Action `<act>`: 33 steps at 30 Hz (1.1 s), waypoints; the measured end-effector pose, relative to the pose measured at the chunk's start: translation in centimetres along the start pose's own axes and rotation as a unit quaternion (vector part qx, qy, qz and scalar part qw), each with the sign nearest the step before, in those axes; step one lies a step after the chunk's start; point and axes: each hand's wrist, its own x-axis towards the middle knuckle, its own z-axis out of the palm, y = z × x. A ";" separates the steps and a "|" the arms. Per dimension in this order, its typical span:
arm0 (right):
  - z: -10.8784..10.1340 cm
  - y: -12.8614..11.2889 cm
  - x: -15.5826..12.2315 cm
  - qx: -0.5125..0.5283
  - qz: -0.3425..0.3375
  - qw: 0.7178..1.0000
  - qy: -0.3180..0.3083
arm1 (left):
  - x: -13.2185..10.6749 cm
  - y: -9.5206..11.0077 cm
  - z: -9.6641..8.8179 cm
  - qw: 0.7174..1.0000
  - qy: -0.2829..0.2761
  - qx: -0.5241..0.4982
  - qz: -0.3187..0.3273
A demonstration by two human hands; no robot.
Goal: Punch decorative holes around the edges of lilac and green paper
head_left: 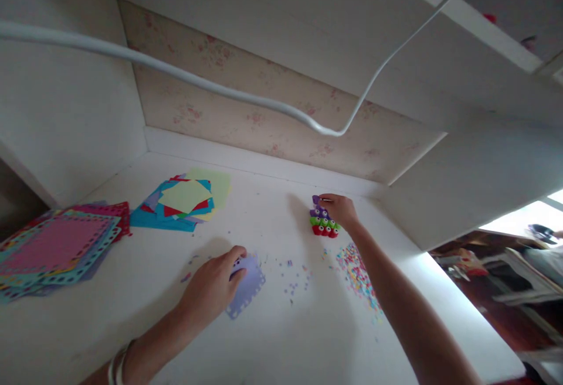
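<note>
My left hand [215, 282], with bracelets at its wrist, has thumb and fingers closed at the upper left edge of a light purple sheet of paper [250, 285]. Small holes are punched along that sheet's edges. Farther back on the right, my right hand [341, 209] has its fingers pinched at a small purple piece [315, 199]. That piece is at the top of a group of small figures [324, 222] in purple, green and red rows, each with white eye-like spots. My fingers partly hide the group's right side.
At the far left lies a stack of coloured sheets with punched edges [61, 244]. Unpunched coloured paper [185, 197] is piled behind it. Confetti [358, 273] is heaped beside my right forearm, with purple bits [297, 279] scattered mid-table. A white cable [264, 102] crosses above.
</note>
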 end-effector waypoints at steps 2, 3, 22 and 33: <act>0.4 0.8 2.0 -0.032 -0.015 0.999 -0.020 | 0.4 -0.3 -0.1 0.998 0.013 -0.050 -0.039; 0.7 1.1 2.7 -0.045 -0.023 0.998 -0.034 | 0.6 -0.4 -0.2 0.995 0.026 -0.076 -0.059; 3.1 -4.2 -2.7 0.121 -0.028 0.992 -0.013 | 2.2 -0.4 -1.6 0.926 0.102 -0.328 -0.155; 8.5 -12.6 -17.3 0.468 0.044 0.868 -0.159 | 1.8 0.0 -0.3 0.954 0.027 -0.286 -0.083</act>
